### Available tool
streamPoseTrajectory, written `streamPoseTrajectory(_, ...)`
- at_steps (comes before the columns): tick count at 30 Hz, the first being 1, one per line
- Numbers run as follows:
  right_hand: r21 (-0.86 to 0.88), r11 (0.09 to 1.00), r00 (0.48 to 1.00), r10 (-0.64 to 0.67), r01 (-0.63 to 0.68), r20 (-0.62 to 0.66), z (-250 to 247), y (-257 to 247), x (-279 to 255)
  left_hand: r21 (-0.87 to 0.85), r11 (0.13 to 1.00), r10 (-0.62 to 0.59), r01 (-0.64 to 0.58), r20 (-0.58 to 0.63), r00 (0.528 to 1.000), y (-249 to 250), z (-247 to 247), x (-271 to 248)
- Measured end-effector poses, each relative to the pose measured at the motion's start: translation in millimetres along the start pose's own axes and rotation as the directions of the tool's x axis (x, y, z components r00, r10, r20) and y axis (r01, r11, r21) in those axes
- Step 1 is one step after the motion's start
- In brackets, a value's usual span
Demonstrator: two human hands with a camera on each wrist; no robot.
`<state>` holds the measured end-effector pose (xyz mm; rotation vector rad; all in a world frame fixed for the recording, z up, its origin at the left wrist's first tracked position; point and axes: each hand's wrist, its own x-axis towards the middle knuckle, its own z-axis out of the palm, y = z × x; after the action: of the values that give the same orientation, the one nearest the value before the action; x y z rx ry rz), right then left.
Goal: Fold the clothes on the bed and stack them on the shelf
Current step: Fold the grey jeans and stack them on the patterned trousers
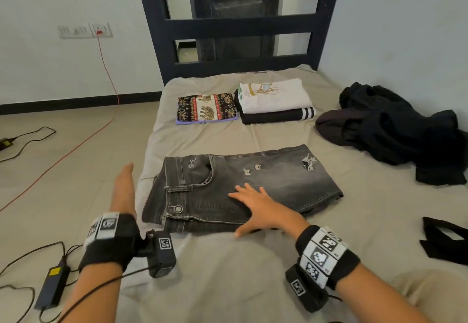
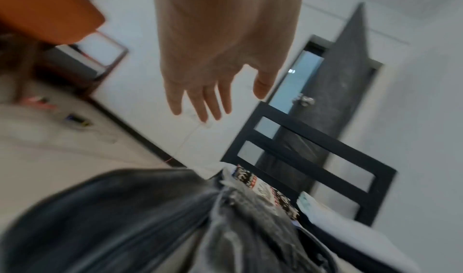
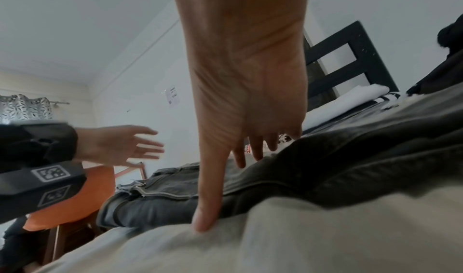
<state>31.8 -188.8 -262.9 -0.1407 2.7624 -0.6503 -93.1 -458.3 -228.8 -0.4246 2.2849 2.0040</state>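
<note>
Folded grey denim jeans (image 1: 238,191) pressed by flat right hand (image 1: 263,208); left hand (image 1: 124,191) open, empty. Black clothes heap (image 1: 395,127), far right, unfolded; shelving judged outstanding.

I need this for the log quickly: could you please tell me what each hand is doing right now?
Left hand: open, fingers straight, holding nothing, beside the grey jeans.
Right hand: open, resting flat on the jeans.

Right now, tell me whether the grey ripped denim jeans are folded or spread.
Folded: the grey ripped denim jeans lie doubled into a compact rectangle, layered edges showing, right hand flat on top.
</note>
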Motion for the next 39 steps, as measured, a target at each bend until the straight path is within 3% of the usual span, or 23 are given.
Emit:
streamPoseTrajectory(2,-0.055,0.997,0.999,0.048,-0.048,0.005,-10,13,-11,0.252,0.936,0.243,-0.246,0.043,0.969,29,17,-1)
streamPoseTrajectory(4,-0.104,0.992,0.997,0.069,-0.065,0.036,-15,23,-18,0.426,0.795,0.355,-0.431,0.248,0.901,50,46,0)
streamPoseTrajectory(6,-0.162,0.985,0.995,0.077,-0.067,0.058,-16,28,-21,0.551,0.628,0.282,-0.549,0.497,0.821,60,82,4)
streamPoseTrajectory(8,-0.207,0.976,0.996,0.074,-0.063,0.049,-15,30,-20,0.628,0.452,0.116,-0.634,0.663,0.740,60,121,11)
streamPoseTrajectory(10,-0.204,0.977,0.996,0.073,-0.061,0.053,-15,32,-18,0.659,0.333,-0.008,-0.674,0.717,0.697,54,155,19)
streamPoseTrajectory(12,-0.162,0.985,0.994,0.079,-0.066,0.078,-16,35,-17,0.695,0.271,-0.117,-0.666,0.710,0.694,42,181,29)
streamPoseTrajectory(16,0.020,0.994,0.991,0.106,-0.108,0.084,-32,43,-21,0.706,0.238,-0.214,-0.667,0.708,0.673,23,220,38)
streamPoseTrajectory(18,0.040,0.977,0.976,0.211,-0.209,-0.059,-42,55,-19,0.710,0.234,-0.216,-0.665,0.704,0.676,20,232,42)
streamPoseTrajectory(19,0.019,0.954,0.938,0.297,-0.298,-0.178,-47,64,-19,0.717,0.239,-0.239,-0.655,0.697,0.676,21,236,44)
streamPoseTrajectory(21,0.051,0.856,0.762,0.484,-0.515,-0.430,-53,90,-22,0.728,0.249,-0.288,-0.639,0.685,0.669,22,241,47)
streamPoseTrajectory(22,0.128,0.795,0.664,0.573,-0.594,-0.479,-55,105,-25,0.731,0.260,-0.307,-0.631,0.682,0.664,23,242,49)
streamPoseTrajectory(23,0.228,0.742,0.602,0.653,-0.631,-0.460,-57,117,-29,0.732,0.281,-0.326,-0.621,0.681,0.655,25,242,49)
streamPoseTrajectory(24,0.341,0.697,0.576,0.716,-0.631,-0.395,-56,129,-31,0.733,0.302,-0.345,-0.609,0.680,0.647,28,241,51)
streamPoseTrajectory(27,0.573,0.612,0.590,0.765,-0.545,-0.257,-49,153,-28,0.752,0.341,-0.459,-0.564,0.657,0.598,39,233,57)
streamPoseTrajectory(30,0.771,0.502,0.592,0.779,-0.391,-0.207,-52,161,-24,0.784,0.399,-0.616,-0.475,0.613,0.494,52,217,59)
streamPoseTrajectory(31,0.820,0.456,0.597,0.781,-0.346,-0.182,-56,161,-22,0.790,0.368,-0.633,-0.491,0.599,0.491,55,211,59)
streamPoseTrajectory(34,0.886,0.384,0.612,0.775,-0.260,-0.156,-68,158,-15,0.788,0.149,-0.623,-0.598,0.544,0.562,58,199,65)
streamPoseTrajectory(37,0.904,0.350,0.612,0.779,-0.245,-0.136,-79,152,-7,0.778,0.201,-0.703,-0.596,0.538,0.465,49,186,73)
streamPoseTrajectory(39,0.915,0.336,0.651,0.750,-0.224,-0.116,-89,143,-10,0.760,0.222,-0.675,-0.610,0.571,0.466,48,178,69)
